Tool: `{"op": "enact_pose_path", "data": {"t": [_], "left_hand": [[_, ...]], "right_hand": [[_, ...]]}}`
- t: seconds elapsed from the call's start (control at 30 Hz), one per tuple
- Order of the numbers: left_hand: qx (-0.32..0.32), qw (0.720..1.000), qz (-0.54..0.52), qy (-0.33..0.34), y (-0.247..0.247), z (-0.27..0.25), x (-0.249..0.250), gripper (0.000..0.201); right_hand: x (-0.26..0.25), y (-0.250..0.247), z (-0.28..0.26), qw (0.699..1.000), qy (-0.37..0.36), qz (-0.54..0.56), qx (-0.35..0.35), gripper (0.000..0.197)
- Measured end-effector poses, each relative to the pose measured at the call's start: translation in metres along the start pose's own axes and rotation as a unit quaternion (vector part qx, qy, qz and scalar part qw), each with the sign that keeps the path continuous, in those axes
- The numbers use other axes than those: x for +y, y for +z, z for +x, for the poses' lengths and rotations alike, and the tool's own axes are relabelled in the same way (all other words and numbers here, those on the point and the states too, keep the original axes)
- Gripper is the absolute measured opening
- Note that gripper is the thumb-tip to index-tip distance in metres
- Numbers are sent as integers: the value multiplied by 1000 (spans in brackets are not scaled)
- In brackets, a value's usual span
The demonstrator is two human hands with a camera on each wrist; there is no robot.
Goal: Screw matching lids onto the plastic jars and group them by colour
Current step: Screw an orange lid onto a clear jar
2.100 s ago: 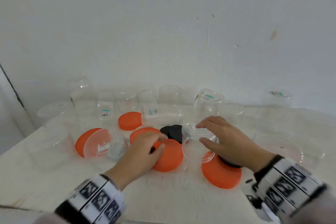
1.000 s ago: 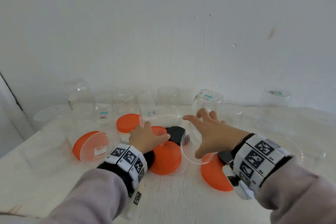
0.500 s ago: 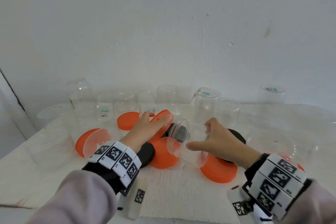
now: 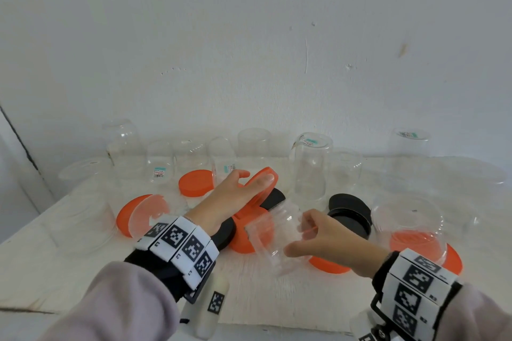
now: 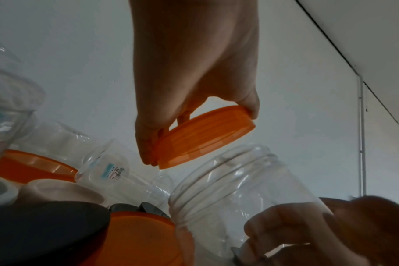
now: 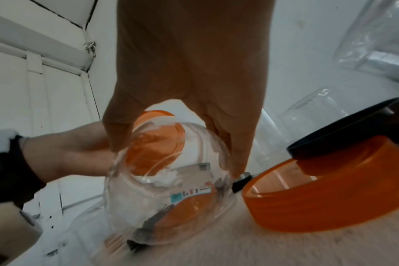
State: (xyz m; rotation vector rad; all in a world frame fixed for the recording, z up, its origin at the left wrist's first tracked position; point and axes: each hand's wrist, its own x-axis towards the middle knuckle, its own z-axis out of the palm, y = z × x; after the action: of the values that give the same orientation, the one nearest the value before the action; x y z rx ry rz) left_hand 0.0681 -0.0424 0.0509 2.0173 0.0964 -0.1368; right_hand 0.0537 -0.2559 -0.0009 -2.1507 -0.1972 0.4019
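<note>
The left hand pinches the orange lid tilted, up and just left of the threaded mouth of the clear jar, which the right hand grips by its body above the table, long axis slanting mouth-first toward the lid.

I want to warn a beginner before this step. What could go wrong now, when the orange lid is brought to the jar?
The left hand holds the orange lid tilted, and the right hand holds the jar tilted too, so the threads may cross. The jar is held above other lids and beside standing jars; a slip could knock them over.
</note>
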Motion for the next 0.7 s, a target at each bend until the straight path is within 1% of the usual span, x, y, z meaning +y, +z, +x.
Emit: {"op": "enact_pose_path", "data": {"t": [0.13,0.27,0.33,0.4,0.53,0.57,0.63,0.7], "left_hand": [[-13,1000,7,9,1,-6,1,102],[-30,999,19,20,2,-7,-1,104],[-40,998,30,27,2,-7,-1,106],[-49,997,39,34,3,-7,-1,103],[-61,995,55,54,6,-8,-4,81],[-64,994,70,60,7,-9,-5,83],[-73,989,111,67,8,-10,-7,94],[-75,983,147,84,10,-10,-9,98]], "right_hand": [[4,2,-2,999,-2,-12,-38,93],[3,2,-1,997,-31,-24,-66,105],[3,2,0,996,-37,-31,-69,109],[4,2,3,995,-37,-46,-76,110],[5,7,10,992,-37,-82,-90,111],[5,9,12,991,-38,-92,-88,114],[5,12,15,990,-39,-107,-82,118],[6,12,19,990,-36,-103,-86,117]]}}
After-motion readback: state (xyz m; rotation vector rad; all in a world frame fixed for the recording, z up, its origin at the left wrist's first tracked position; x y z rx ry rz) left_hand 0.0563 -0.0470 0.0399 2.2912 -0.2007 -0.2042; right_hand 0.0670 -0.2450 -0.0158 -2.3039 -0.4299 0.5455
